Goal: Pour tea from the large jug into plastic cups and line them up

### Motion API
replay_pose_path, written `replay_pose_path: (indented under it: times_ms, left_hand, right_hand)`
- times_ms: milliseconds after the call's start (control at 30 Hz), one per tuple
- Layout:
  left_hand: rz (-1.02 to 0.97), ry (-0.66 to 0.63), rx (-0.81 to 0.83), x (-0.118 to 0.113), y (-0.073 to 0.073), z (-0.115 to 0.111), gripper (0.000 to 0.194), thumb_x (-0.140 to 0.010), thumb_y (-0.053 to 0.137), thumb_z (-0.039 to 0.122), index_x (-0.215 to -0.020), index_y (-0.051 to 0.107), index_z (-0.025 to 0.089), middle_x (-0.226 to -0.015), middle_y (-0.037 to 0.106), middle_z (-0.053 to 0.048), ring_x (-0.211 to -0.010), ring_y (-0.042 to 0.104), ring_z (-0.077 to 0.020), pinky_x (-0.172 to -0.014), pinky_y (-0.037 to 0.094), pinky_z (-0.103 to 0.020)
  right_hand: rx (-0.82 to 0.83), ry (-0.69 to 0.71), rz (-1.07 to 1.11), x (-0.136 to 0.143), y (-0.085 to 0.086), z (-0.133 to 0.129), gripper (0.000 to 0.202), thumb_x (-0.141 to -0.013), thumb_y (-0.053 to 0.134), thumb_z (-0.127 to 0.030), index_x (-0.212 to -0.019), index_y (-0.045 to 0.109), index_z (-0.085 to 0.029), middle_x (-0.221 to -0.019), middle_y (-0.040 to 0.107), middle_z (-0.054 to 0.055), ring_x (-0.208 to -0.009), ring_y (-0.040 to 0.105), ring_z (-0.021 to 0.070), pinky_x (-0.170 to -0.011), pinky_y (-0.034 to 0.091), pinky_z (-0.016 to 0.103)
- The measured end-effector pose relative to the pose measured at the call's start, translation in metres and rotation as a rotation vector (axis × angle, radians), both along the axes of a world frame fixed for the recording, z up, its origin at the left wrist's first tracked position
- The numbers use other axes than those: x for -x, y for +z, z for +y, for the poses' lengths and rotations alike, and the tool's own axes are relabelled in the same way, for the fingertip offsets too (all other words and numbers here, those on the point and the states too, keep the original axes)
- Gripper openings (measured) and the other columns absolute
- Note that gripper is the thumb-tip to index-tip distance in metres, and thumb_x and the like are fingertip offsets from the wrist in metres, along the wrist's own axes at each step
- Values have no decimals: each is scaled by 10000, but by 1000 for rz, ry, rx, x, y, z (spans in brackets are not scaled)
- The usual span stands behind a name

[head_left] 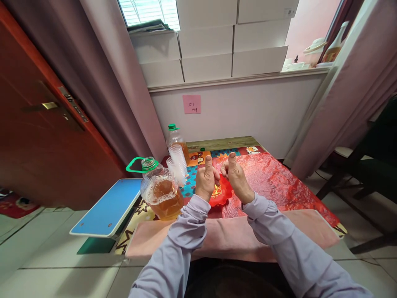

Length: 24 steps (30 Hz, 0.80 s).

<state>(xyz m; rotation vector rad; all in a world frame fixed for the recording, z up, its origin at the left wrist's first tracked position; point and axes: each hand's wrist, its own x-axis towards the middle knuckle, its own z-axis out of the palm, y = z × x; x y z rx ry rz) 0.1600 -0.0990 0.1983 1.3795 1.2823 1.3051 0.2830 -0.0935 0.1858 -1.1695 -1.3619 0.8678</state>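
Though mottled, red tablecloth (276, 178) beneath hands (205, 183), wall (245, 109) beyond.

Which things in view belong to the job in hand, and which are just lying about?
Likely in the job, judging by nearness:
left hand and right hand, thumbs up, nothing visibly held
red dish, partly hidden behind them

Likely just lying about:
uncapped jug of amber liquid
capped jug behind it
clear cups
pink note on the wall

jug (164, 198) left of dish (221, 200) | cups (177, 165) behind jug | bottle (174, 135) behind cups
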Motion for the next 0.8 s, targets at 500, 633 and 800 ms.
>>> replay_pose_path:
  times_ms: [500,633,800]
  left_hand:
    - [288,348,-121,69,-142,-56,262,-799,758,459,-955,698,256,-896,724,-59,-740,639,-223,-793,540,-384]
    - [343,386,-114,75,-164,-53,500,-764,794,482,-1166,670,213,-957,712,-66,-760,640,-230,-831,575,-435]
    - [377,309,-62,72,-175,-49,502,-775,828,418,-1203,653,223,-1007,714,-44,-732,630,-187,-785,597,-395]
  right_hand:
    - [195,-271,-139,-54,-145,-37,594,-890,612,-781,-1019,716,-210,-828,798,96,-715,741,277,-668,518,366]
    - [190,-280,-197,-52,-160,-40,587,-909,606,-702,-1181,702,-191,-912,824,103,-683,731,256,-663,527,368]
    - [130,-217,-313,-41,-160,-40,507,-958,593,-651,-1176,728,-213,-960,844,90,-630,708,222,-667,539,367]
